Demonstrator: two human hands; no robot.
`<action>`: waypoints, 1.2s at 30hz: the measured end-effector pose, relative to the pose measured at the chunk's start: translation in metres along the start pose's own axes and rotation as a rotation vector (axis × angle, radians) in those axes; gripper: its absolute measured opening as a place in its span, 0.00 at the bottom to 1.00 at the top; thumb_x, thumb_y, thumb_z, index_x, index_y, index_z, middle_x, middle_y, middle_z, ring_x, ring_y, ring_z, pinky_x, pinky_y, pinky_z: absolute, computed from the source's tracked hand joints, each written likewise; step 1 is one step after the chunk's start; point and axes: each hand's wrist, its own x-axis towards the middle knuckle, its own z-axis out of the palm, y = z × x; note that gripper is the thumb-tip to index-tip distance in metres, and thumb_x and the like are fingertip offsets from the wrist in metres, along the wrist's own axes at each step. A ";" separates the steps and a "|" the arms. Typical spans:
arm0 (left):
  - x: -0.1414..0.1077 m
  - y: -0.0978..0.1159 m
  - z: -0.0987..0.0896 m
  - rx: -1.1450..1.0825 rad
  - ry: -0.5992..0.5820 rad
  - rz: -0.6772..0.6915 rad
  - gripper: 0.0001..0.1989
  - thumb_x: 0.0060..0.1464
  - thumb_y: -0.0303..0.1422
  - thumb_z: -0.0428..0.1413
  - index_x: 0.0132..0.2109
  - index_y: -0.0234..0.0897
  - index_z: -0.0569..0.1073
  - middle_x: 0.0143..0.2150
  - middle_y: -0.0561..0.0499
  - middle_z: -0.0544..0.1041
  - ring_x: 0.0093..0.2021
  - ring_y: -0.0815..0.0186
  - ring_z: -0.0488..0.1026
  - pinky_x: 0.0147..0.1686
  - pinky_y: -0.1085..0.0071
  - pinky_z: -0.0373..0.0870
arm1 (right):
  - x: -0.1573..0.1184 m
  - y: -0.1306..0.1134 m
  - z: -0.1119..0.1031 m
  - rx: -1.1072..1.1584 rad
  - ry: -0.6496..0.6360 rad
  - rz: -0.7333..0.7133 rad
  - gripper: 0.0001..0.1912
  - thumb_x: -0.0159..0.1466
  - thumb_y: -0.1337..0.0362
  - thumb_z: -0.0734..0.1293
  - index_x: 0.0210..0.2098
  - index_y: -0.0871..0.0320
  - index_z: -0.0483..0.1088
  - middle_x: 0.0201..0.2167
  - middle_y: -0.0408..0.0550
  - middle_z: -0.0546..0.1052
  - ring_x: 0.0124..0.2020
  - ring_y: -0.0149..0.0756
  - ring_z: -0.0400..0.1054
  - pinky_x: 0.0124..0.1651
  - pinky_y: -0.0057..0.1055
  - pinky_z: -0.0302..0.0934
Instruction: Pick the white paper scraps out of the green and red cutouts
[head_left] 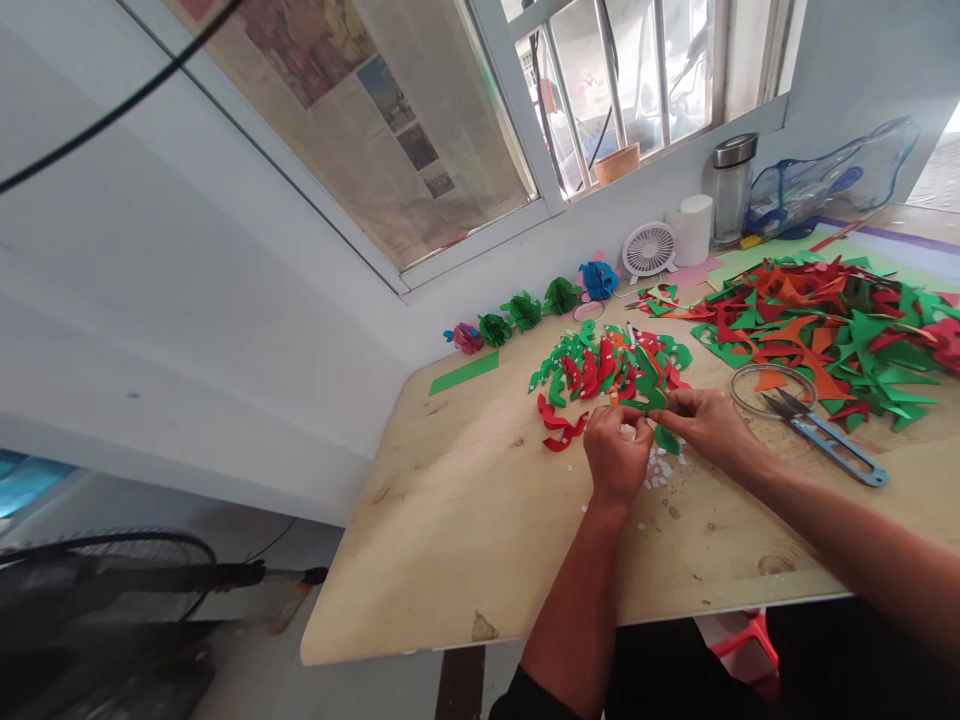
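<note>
Both hands meet over the table around a green wavy paper cutout (654, 385). The fingers of my right hand (712, 428) are closed on its lower edge. My left hand (616, 452) is pinched at the near side of the same piece; exactly what lies between its fingertips is hidden. Just beyond the hands is a pile of red and green paper cutouts (592, 365), several with small white squares on them. Small white bits (660, 468) lie scattered on the wood below my fingers. A red wavy strip (559, 440) rests left of my left hand.
Blue-handled snips (832, 445) lie against a roll of tape (772, 385) on the right. Behind them spreads a heap of paper scraps (825, 320). Along the wall stand green paper flowers (523, 311), a small white fan (649, 250) and a glass bottle (733, 190).
</note>
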 end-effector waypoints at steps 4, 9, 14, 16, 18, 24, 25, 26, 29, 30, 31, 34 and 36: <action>0.005 -0.002 -0.001 -0.431 -0.122 -0.345 0.03 0.42 0.27 0.54 0.25 0.34 0.73 0.20 0.54 0.72 0.20 0.72 0.66 0.23 0.75 0.62 | 0.000 -0.001 -0.001 0.038 -0.036 0.009 0.19 0.53 0.51 0.65 0.16 0.57 0.61 0.14 0.37 0.54 0.18 0.27 0.47 0.20 0.28 0.41; 0.009 -0.002 -0.003 -0.698 -0.139 -0.480 0.02 0.40 0.27 0.56 0.23 0.32 0.73 0.20 0.54 0.73 0.22 0.71 0.70 0.27 0.75 0.66 | 0.000 -0.001 -0.002 0.142 -0.060 0.022 0.21 0.52 0.49 0.67 0.16 0.56 0.59 0.14 0.36 0.54 0.18 0.26 0.46 0.20 0.28 0.40; 0.008 -0.001 -0.006 -0.626 -0.110 -0.427 0.05 0.43 0.31 0.57 0.27 0.32 0.76 0.22 0.51 0.75 0.23 0.70 0.70 0.26 0.75 0.65 | 0.001 0.001 -0.002 0.135 -0.038 0.045 0.23 0.50 0.46 0.68 0.15 0.56 0.58 0.14 0.36 0.54 0.18 0.26 0.46 0.20 0.27 0.41; 0.007 -0.002 -0.007 -0.563 -0.115 -0.388 0.07 0.44 0.32 0.58 0.29 0.32 0.77 0.23 0.51 0.75 0.23 0.71 0.68 0.25 0.75 0.64 | 0.002 0.002 -0.002 0.135 -0.030 0.054 0.24 0.50 0.45 0.68 0.15 0.57 0.58 0.14 0.37 0.56 0.18 0.26 0.47 0.20 0.27 0.42; 0.006 -0.002 -0.007 -0.503 -0.113 -0.346 0.07 0.45 0.32 0.58 0.30 0.33 0.78 0.24 0.51 0.76 0.24 0.71 0.68 0.26 0.74 0.64 | 0.002 0.002 -0.002 0.132 -0.023 0.056 0.24 0.51 0.45 0.67 0.15 0.57 0.59 0.14 0.38 0.57 0.18 0.26 0.48 0.20 0.27 0.43; 0.005 -0.002 -0.006 -0.475 -0.088 -0.309 0.04 0.45 0.29 0.58 0.29 0.34 0.77 0.25 0.51 0.75 0.26 0.70 0.68 0.30 0.74 0.64 | 0.001 0.000 -0.001 0.141 -0.002 0.045 0.24 0.50 0.45 0.68 0.15 0.56 0.57 0.13 0.38 0.57 0.17 0.26 0.49 0.20 0.27 0.43; 0.005 -0.002 -0.006 -0.484 -0.079 -0.314 0.04 0.44 0.29 0.58 0.29 0.34 0.76 0.25 0.52 0.75 0.26 0.71 0.68 0.29 0.74 0.64 | 0.001 0.000 -0.001 0.150 -0.007 0.044 0.24 0.50 0.45 0.68 0.15 0.56 0.58 0.13 0.38 0.57 0.17 0.26 0.49 0.20 0.27 0.43; 0.006 -0.002 -0.005 -0.500 -0.071 -0.322 0.04 0.44 0.29 0.58 0.30 0.34 0.76 0.25 0.52 0.75 0.25 0.71 0.68 0.29 0.75 0.64 | 0.001 -0.001 -0.001 0.159 -0.013 0.045 0.24 0.50 0.45 0.68 0.15 0.56 0.58 0.13 0.38 0.58 0.17 0.26 0.49 0.20 0.27 0.43; 0.008 -0.003 -0.004 -0.587 -0.070 -0.358 0.06 0.44 0.30 0.58 0.32 0.33 0.76 0.28 0.50 0.76 0.26 0.71 0.70 0.28 0.75 0.65 | 0.000 -0.003 -0.002 0.197 -0.026 0.062 0.22 0.49 0.46 0.69 0.16 0.57 0.60 0.13 0.37 0.58 0.17 0.26 0.49 0.20 0.27 0.43; 0.009 -0.003 -0.003 -0.621 -0.083 -0.375 0.07 0.44 0.30 0.58 0.33 0.33 0.77 0.28 0.50 0.77 0.27 0.70 0.70 0.29 0.75 0.65 | 0.000 -0.003 -0.002 0.209 -0.030 0.067 0.22 0.49 0.47 0.69 0.16 0.57 0.61 0.13 0.37 0.58 0.17 0.26 0.50 0.20 0.27 0.43; 0.009 -0.003 -0.004 -0.653 -0.100 -0.394 0.07 0.44 0.31 0.58 0.33 0.33 0.77 0.29 0.49 0.77 0.28 0.70 0.71 0.30 0.74 0.66 | 0.000 -0.004 -0.002 0.220 -0.035 0.070 0.22 0.49 0.47 0.69 0.16 0.57 0.62 0.13 0.37 0.59 0.16 0.26 0.51 0.19 0.27 0.44; 0.010 -0.002 -0.005 -0.728 -0.158 -0.455 0.08 0.44 0.32 0.59 0.34 0.33 0.78 0.27 0.50 0.77 0.27 0.70 0.72 0.32 0.73 0.67 | 0.000 -0.006 -0.003 0.232 -0.044 0.068 0.20 0.50 0.48 0.69 0.16 0.58 0.64 0.14 0.40 0.64 0.17 0.28 0.56 0.20 0.27 0.47; 0.010 -0.001 -0.007 -0.764 -0.180 -0.486 0.08 0.44 0.32 0.59 0.33 0.33 0.79 0.26 0.50 0.77 0.26 0.70 0.71 0.32 0.73 0.68 | 0.000 -0.007 -0.003 0.237 -0.047 0.065 0.19 0.50 0.49 0.69 0.17 0.58 0.66 0.15 0.42 0.66 0.18 0.30 0.59 0.20 0.27 0.49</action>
